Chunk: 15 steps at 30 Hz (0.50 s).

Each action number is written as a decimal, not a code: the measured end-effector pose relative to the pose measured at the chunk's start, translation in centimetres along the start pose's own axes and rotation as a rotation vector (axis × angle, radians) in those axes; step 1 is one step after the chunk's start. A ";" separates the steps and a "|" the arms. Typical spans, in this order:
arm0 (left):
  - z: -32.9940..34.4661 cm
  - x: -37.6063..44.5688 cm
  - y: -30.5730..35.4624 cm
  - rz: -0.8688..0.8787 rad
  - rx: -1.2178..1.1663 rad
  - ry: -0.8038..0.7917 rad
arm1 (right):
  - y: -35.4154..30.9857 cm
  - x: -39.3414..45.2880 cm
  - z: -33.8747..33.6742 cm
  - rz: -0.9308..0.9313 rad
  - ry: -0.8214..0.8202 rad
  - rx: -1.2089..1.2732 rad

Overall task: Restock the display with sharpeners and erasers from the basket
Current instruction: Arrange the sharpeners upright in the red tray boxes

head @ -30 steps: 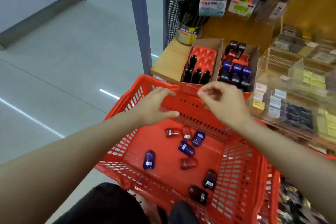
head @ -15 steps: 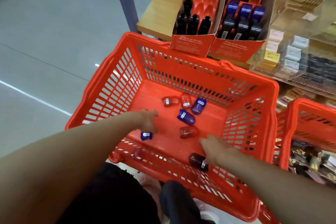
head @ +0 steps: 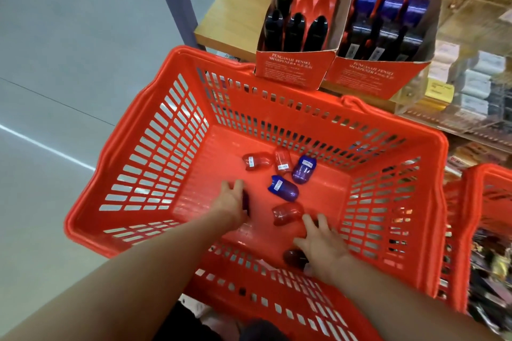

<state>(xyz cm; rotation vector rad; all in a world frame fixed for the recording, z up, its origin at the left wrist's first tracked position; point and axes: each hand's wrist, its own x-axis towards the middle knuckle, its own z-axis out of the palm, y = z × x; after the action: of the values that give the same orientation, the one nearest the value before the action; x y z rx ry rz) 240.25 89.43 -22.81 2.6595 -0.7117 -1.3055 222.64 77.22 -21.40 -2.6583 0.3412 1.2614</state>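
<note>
Red basket sits below the display boxes at twelve o'clock for short lifts; my left hand closes on a dark sharpener, my right hand spreads over another.

My one head-worn wide-angle view looks steeply down and forward from close above the red basket, both forearms reaching in from the bottom edge, the display shelf at the top.
</note>
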 end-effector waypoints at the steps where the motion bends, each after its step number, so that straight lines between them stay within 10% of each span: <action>1: 0.2 0.3 0.5 0.027 -0.036 -0.003 | -0.1 0.2 0.2 -0.005 0.035 0.054; 10: -3.3 -0.2 2.6 -0.082 -0.882 -0.142 | -1.2 1.5 0.1 0.161 0.176 0.672; 15: -10.7 -4.4 4.9 0.010 -0.849 -0.214 | 0.3 -1.4 -5.7 0.171 0.287 1.045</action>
<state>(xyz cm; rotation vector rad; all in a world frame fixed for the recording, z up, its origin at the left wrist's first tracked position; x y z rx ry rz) 244.39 85.80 -11.49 1.8519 -0.1134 -1.4656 225.86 75.61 -16.79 -1.8785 0.9638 0.4656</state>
